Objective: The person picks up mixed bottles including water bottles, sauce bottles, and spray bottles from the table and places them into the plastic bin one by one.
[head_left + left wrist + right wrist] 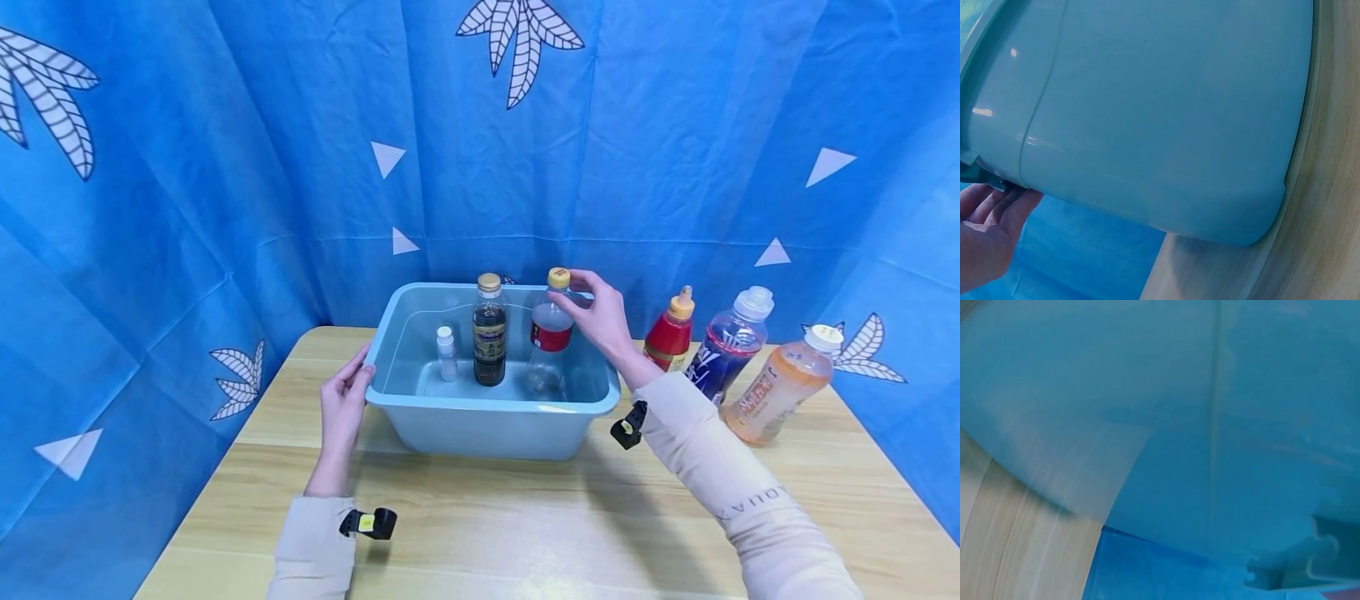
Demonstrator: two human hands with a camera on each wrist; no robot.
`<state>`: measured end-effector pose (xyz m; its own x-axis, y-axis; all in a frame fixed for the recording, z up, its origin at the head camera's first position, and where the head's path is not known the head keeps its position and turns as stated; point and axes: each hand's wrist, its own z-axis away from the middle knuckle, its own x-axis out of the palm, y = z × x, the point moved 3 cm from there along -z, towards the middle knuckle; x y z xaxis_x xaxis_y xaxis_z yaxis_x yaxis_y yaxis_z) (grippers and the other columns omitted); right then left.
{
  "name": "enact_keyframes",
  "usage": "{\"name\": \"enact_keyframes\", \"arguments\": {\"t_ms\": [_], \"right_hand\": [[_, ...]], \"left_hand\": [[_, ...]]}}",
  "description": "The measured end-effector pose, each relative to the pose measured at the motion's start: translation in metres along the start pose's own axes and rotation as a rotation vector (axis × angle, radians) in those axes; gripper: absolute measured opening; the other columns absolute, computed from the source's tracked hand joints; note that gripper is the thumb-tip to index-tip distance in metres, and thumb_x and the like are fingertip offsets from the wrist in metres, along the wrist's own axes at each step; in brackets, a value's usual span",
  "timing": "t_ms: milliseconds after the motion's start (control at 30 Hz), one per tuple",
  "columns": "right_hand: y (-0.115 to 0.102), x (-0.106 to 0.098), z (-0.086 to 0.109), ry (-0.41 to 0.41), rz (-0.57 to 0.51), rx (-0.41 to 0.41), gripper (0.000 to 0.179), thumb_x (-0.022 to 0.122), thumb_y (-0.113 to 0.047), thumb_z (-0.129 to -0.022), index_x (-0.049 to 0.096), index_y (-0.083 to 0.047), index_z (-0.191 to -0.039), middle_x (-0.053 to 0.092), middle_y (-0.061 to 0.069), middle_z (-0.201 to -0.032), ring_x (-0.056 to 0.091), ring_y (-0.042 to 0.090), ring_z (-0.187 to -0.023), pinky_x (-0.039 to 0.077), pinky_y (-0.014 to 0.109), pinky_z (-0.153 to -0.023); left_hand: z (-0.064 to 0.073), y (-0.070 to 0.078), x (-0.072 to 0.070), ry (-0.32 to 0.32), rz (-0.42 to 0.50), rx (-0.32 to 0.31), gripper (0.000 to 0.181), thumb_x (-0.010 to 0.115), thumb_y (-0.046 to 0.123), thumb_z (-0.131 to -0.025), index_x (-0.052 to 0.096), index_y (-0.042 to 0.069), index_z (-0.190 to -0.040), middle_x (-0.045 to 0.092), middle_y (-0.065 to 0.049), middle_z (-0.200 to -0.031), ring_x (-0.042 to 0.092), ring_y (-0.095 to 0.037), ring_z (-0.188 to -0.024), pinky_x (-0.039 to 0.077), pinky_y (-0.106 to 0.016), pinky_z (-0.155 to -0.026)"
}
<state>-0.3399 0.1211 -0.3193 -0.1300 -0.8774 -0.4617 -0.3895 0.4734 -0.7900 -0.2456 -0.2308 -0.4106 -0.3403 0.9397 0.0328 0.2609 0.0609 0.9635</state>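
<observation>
A light blue plastic basin (pixel 487 429) stands on the table. At its left end my left hand (pixel 346 407) grips the rim; in the left wrist view the fingers (pixel 1019 209) curl up under the rim. Inside the basin, at the right, is a clear plastic bottle (pixel 551 337) with a yellow cap and red label. My right hand (pixel 596 312) pinches it by the neck, just below the cap. A dark sauce bottle (pixel 490 342) and a small white-capped bottle (pixel 447 354) stand beside it in the basin. The right wrist view shows only the basin's side (pixel 1166 425), not the hand.
Right of the basin stand a red squeeze bottle (pixel 670 333) with an orange nozzle, a dark blue bottle (pixel 727 346) and an orange-tinted bottle (pixel 780 387) with a white cap. A blue curtain (pixel 480 167) hangs behind the wooden table (pixel 480 533).
</observation>
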Motion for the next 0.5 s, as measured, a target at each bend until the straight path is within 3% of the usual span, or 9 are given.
{"name": "enact_keyframes", "arguments": {"t_ms": [100,233,333,367,500], "right_hand": [[0.000,-0.004,0.003,0.008,0.003,0.006,0.057,0.064,-0.043,-0.077,0.050,-0.013,-0.122,0.053,0.005,-0.120,0.050,0.022,-0.107,0.046,0.040,-0.087],[-0.001,-0.010,0.008,0.012,0.006,0.000,0.059,0.064,-0.045,-0.076,0.049,-0.012,-0.124,0.052,0.005,-0.122,0.049,0.023,-0.108,0.045,0.040,-0.087],[-0.002,-0.015,0.012,0.018,0.002,-0.002,0.060,0.064,-0.045,-0.076,0.049,-0.012,-0.124,0.052,0.005,-0.123,0.049,0.023,-0.108,0.045,0.040,-0.087],[-0.002,-0.017,0.014,0.020,0.000,-0.002,0.060,0.064,-0.044,-0.076,0.049,-0.012,-0.124,0.052,0.005,-0.123,0.049,0.022,-0.108,0.045,0.040,-0.087],[-0.003,-0.024,0.020,0.023,-0.019,0.004,0.059,0.064,-0.044,-0.077,0.049,-0.011,-0.124,0.051,0.006,-0.124,0.049,0.022,-0.109,0.044,0.042,-0.089]], "left_hand": [[0.001,0.004,0.001,-0.004,0.026,0.015,0.040,0.055,0.023,-0.088,0.051,0.009,-0.125,0.050,-0.012,-0.126,0.051,-0.024,-0.110,0.044,-0.036,-0.086],[-0.013,-0.030,-0.008,-0.001,0.070,0.033,0.039,0.057,0.023,-0.087,0.053,0.013,-0.124,0.052,-0.007,-0.125,0.053,-0.018,-0.108,0.047,-0.025,-0.080],[-0.019,-0.045,-0.011,-0.009,0.080,0.030,0.039,0.058,0.022,-0.086,0.053,0.014,-0.124,0.051,-0.006,-0.125,0.052,-0.018,-0.109,0.047,-0.026,-0.081],[-0.018,-0.044,-0.011,-0.019,0.101,0.037,0.039,0.058,0.021,-0.086,0.053,0.013,-0.124,0.051,-0.007,-0.126,0.051,-0.019,-0.110,0.047,-0.029,-0.083],[-0.025,-0.059,-0.015,-0.012,0.054,0.011,0.040,0.059,0.027,-0.085,0.053,0.020,-0.124,0.052,-0.002,-0.125,0.052,-0.016,-0.109,0.047,-0.027,-0.082]]}}
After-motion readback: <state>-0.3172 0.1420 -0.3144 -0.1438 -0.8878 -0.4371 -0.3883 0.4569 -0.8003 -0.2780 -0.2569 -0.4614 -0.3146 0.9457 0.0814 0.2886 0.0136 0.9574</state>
